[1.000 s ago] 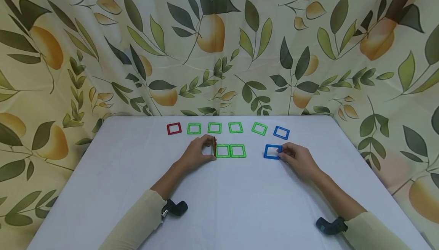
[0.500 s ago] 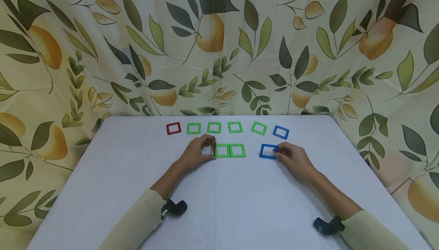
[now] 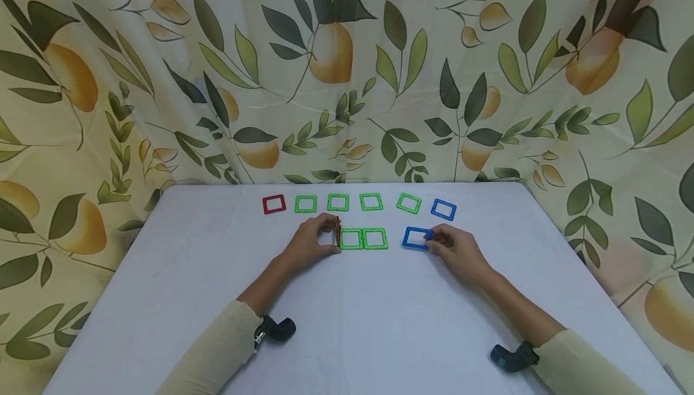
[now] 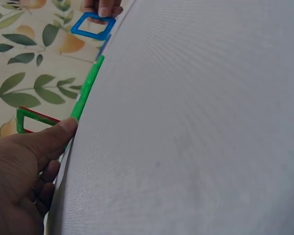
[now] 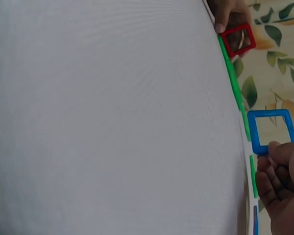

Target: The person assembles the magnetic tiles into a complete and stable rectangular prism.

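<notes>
My left hand (image 3: 306, 244) pinches an upright red square frame tile (image 5: 252, 35) between thumb and fingers. A green frame shows against the red one in the left wrist view. Right beside this upright piece, two green frame tiles (image 3: 362, 239) lie flat, edge to edge. My right hand (image 3: 459, 255) holds a blue frame tile (image 3: 417, 229) by its right edge, thumb and fingertips on it. A gap of tablecloth separates the blue tile from the right-hand green one. In the right wrist view the blue tile is tilted up over the table.
A back row of loose frame tiles runs along the table's far side: a red tile (image 3: 265, 206) at the left, several green tiles (image 3: 338, 209), and a blue tile (image 3: 446, 202) at the right. A patterned curtain (image 3: 347, 100) hangs behind the white tablecloth (image 3: 347, 323).
My right hand has moved left with the blue tile, bringing it closer to the two flat green tiles. The left hand has stayed in place on the upright tile.
</notes>
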{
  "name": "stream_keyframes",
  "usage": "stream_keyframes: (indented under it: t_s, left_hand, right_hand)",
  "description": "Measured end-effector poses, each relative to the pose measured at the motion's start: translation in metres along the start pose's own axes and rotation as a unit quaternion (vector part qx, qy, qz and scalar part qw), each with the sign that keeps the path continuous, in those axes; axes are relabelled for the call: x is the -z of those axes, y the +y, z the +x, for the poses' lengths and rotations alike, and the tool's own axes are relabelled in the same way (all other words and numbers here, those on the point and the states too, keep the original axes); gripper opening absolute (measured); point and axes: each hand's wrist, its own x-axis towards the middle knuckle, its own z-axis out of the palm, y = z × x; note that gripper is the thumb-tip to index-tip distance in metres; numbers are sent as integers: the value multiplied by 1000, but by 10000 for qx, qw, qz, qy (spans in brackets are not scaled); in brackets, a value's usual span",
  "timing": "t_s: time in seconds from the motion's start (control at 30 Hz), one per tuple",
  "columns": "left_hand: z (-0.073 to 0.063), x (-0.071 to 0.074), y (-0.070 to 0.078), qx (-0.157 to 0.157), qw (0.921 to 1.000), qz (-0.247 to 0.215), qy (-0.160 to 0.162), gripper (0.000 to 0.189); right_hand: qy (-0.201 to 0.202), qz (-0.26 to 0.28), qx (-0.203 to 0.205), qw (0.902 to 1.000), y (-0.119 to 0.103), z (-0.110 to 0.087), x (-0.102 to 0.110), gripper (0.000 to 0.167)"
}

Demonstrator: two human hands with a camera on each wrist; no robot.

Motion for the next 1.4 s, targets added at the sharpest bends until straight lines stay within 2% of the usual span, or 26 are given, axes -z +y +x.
stream_keyframes:
  t_s: [0.57, 1.4]
  left_hand:
    - [-2, 0, 4, 74, 10000, 0, 12, 69]
    - [-2, 0, 5, -1, 10000, 14, 53, 67]
  right_hand:
    - [-62, 137, 32, 9999, -13, 4, -16, 15]
    - [-270, 562, 394, 9973, -34, 15, -36, 16]
